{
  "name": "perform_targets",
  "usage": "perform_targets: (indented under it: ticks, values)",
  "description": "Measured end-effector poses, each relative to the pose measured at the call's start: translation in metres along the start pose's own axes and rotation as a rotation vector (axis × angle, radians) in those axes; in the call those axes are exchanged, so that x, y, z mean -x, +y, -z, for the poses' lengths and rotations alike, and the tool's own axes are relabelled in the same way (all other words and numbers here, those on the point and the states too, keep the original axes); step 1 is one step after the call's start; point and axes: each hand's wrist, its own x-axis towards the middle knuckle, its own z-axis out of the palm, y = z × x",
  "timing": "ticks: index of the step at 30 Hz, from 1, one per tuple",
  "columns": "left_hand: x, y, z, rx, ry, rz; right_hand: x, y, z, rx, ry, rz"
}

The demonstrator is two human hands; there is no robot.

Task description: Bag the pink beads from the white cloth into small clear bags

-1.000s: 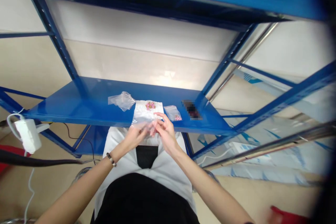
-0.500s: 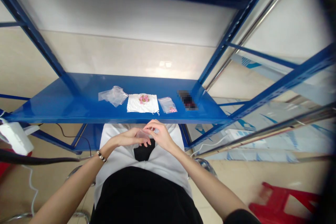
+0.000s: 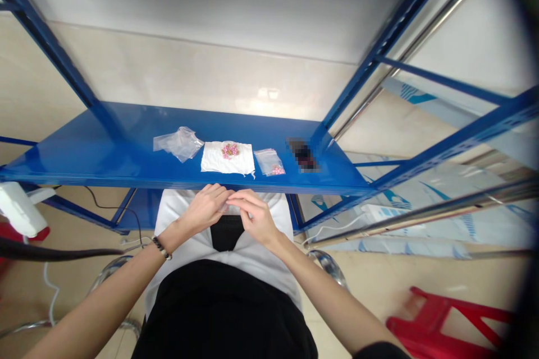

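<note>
Left grip (image 3: 207, 206), right grip (image 3: 257, 216), clear plastic (image 3: 223, 209) between.

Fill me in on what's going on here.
A person sits with the left hand and right hand together over the lap, before a blue shelf. What the fingers hold is mostly hidden, too small to make out. On the shelf, pink beads lie on a white cloth. Clear plastic bags lie left of it, and a small bag with some pink pieces lies right.
</note>
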Motion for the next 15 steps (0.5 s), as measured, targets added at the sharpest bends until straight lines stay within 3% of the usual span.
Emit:
perform_targets:
  ticks: [8,15]
  values:
    - [-0.0006,0.0012,0.0031,-0.021,0.085,-0.002,0.0039,0.0018,0.0014,0.097,-0.015,0.066]
    - [0.0,0.0055,0.0064,-0.065,0.047,-0.022,0.0065,0.0025,0.0014,0.145,-0.04,0.135]
